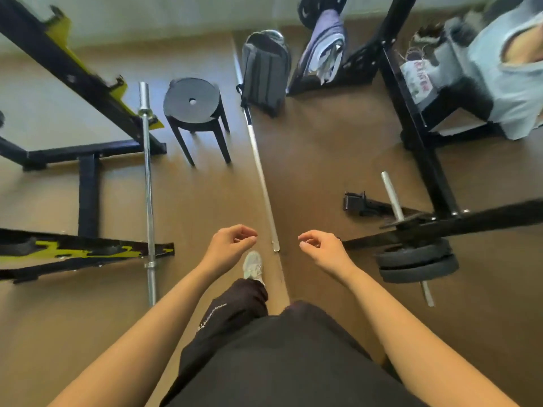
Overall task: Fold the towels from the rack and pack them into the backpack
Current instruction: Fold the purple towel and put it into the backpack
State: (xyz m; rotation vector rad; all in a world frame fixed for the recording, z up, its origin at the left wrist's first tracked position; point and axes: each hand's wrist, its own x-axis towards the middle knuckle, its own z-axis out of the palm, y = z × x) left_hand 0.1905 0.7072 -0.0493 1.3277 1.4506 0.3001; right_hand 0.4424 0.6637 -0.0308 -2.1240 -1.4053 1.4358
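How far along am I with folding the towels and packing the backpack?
Done: nothing visible. The towels hang bunched on the black rack, beside the grey backpack standing on the floor. In hand: nothing; left hand and right hand are loosely curled and empty. Left: take the towels down, fold them, pack them.

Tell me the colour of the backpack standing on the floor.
The backpack is dark grey with darker, near-black edges. The head view, the only one, shows it.
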